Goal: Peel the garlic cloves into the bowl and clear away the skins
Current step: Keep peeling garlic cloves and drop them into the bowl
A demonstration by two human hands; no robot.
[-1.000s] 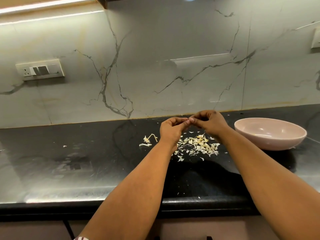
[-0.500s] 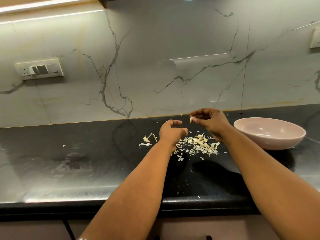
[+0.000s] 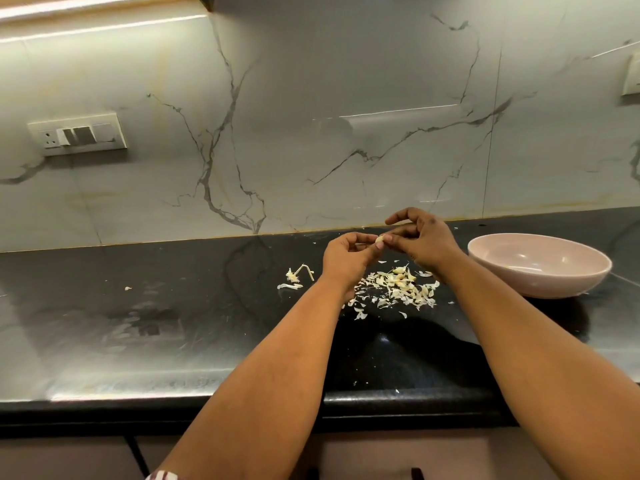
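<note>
A small pale garlic clove (image 3: 380, 240) is pinched between the fingertips of both hands above the black counter. My left hand (image 3: 346, 258) holds it from the left with thumb and fingers curled. My right hand (image 3: 424, 242) pinches it from the right, index finger raised. Below the hands lies a heap of garlic skins and cloves (image 3: 398, 287). A pink bowl (image 3: 540, 268) stands to the right; little shows inside it.
A garlic stem with root scraps (image 3: 299, 273) lies left of the heap. Stray skin bits dot the black counter (image 3: 173, 306). A marble wall rises behind, with a switch plate (image 3: 78, 135) at the left. The counter's front edge runs below my forearms.
Half a second ago my hands were apart, the clove in the right hand alone. They have come together again and both pinch the clove.
</note>
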